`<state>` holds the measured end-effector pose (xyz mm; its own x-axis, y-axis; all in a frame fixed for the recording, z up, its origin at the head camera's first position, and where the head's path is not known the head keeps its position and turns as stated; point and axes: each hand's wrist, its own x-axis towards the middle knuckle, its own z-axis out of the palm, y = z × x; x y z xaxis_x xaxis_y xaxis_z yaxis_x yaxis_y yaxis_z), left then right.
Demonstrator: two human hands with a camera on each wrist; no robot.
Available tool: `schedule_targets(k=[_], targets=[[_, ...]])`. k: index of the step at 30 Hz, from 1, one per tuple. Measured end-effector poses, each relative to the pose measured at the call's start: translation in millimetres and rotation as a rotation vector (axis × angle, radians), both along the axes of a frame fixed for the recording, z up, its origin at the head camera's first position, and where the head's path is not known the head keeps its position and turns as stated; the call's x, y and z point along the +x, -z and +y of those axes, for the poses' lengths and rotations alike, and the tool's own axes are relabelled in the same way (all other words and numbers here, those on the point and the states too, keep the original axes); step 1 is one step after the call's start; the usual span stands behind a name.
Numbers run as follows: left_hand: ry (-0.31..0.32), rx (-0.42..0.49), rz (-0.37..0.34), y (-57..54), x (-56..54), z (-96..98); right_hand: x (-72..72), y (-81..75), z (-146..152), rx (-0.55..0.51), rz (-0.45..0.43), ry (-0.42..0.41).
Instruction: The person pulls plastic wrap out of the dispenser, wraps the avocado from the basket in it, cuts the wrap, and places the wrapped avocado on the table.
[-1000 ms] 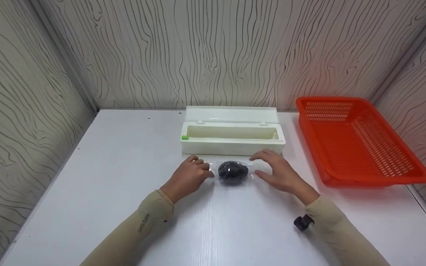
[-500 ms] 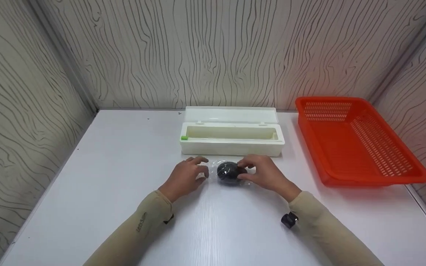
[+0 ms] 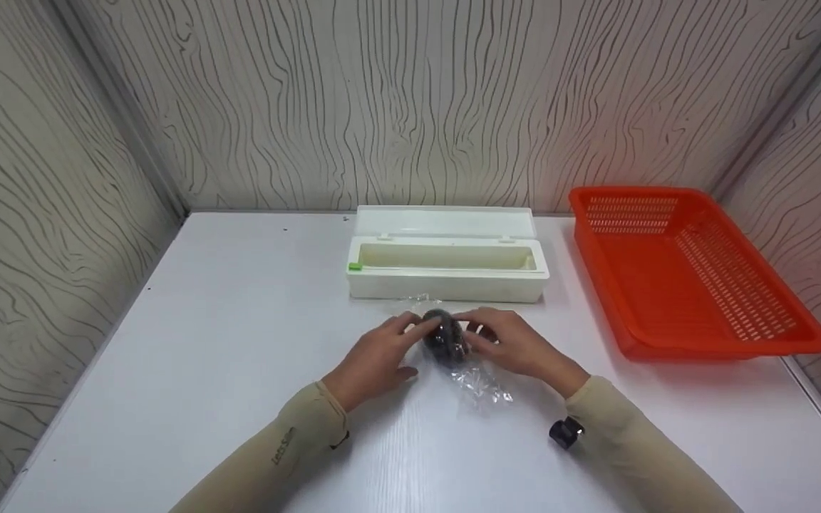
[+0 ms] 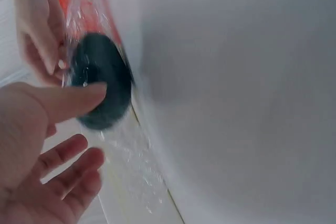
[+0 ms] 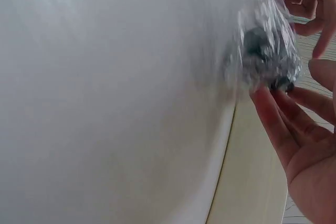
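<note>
In the head view, a dark oval fruit, shaped like an avocado (image 3: 445, 342), is wrapped in clear plastic film (image 3: 478, 385) close over the table in front of a white box. The film's loose ends spread toward the box and toward the near right. My left hand (image 3: 376, 356) lays a stretched index finger on the fruit, its thumb apart below. My right hand (image 3: 514, 342) holds the wrapped fruit's right side with bent fingers and thumb. The left wrist view shows the fruit (image 4: 100, 111) with the left thumb overlapping it. Crumpled film covers it in the right wrist view.
Behind the hands stands the long white box (image 3: 446, 287), its lid (image 3: 446, 221) tipped back and a small green piece (image 3: 355, 266) on its front rim. A red perforated basket (image 3: 638, 335) stands at the right. Patterned walls border the white table (image 3: 239, 285).
My right hand has closed in on the wrapped fruit, and my left index finger has come onto it. The fruit has turned, so its film ends point away and toward the near right.
</note>
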<state>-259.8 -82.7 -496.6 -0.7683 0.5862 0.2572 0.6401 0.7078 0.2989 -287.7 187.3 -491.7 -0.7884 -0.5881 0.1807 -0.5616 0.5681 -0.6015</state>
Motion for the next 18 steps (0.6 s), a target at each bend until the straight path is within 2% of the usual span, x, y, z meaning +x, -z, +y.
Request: schedule_targets(k=[3,5,8,12,18], targets=[[0.046,0.021,-0.077,1.0,0.8,6.5,3.8,-1.6,2.3,0.025,-0.007,-0.071],[0.054,0.031,-0.090,2.1,-0.8,10.0,6.9,-2.1,2.4,0.060,-0.004,-0.113],[0.060,0.032,-0.088,3.4,-4.2,14.5,11.0,-2.1,-0.4,0.110,0.021,-0.135],[0.059,0.029,-0.077,3.4,-8.6,20.2,12.8,0.6,-7.1,0.130,0.107,-0.107],[0.046,0.035,-0.092,2.5,-13.4,23.7,11.0,-1.4,-8.5,0.070,0.083,-0.051]])
